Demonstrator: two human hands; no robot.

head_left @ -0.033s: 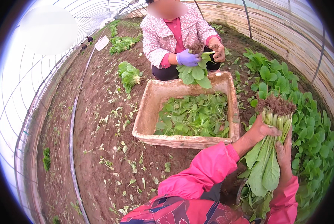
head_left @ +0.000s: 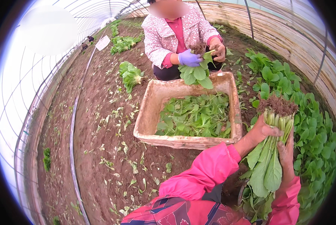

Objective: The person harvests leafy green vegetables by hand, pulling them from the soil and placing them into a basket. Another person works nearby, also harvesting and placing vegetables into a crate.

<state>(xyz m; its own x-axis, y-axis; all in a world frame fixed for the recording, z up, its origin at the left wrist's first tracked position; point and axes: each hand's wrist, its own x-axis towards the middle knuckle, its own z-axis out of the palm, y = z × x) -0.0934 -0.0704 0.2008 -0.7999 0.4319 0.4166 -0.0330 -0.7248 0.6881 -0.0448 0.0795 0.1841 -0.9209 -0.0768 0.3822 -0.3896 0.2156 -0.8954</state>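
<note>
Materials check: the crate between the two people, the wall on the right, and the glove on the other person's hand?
Crate: looks like moulded plastic, beige, matt and soil-stained; rounded rim and corners suggest it.
Right wall: seems to be woven straw or reed matting, with fine horizontal fibres behind dark hoops; hard to tell more.
Glove: thin purple rubber, probably nitrile or latex; smooth and close-fitting.

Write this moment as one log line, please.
left hand: grips greens bunch | right hand: supports it | roots up | crate: holds leaves

Left hand (head_left: 263, 131) and right hand (head_left: 287, 155) raised, fingers curled shut
</note>
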